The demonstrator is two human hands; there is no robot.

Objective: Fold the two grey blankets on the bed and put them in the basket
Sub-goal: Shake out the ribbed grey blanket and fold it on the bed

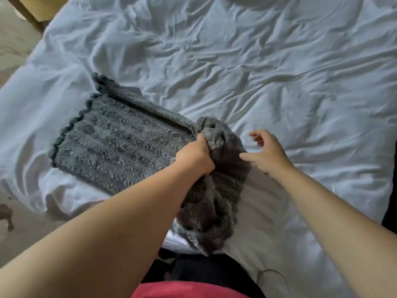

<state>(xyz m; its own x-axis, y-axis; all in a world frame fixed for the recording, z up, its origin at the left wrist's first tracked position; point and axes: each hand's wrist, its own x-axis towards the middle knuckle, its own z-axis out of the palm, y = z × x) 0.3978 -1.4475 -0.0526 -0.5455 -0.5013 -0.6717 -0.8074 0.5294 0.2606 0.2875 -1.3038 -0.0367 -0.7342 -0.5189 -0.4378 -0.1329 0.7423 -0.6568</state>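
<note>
A grey fluffy ribbed blanket (116, 145) lies folded flat on the white bed (257, 72), at the near left corner. A second bunch of grey blanket (214, 203) is gathered up at its right end and hangs toward me. My left hand (194, 155) grips the top of that bunch in a fist. My right hand (266, 153) hovers just right of the bunch, fingers loosely spread, holding nothing. Whether the bunch is a separate blanket or part of the flat one I cannot tell. No basket is in view.
The bed's rumpled white sheet spreads far and right. A wooden piece of furniture (32, 11) stands at the top left, beside beige floor (12, 46). A thin dark cord (272, 274) lies on the sheet near me.
</note>
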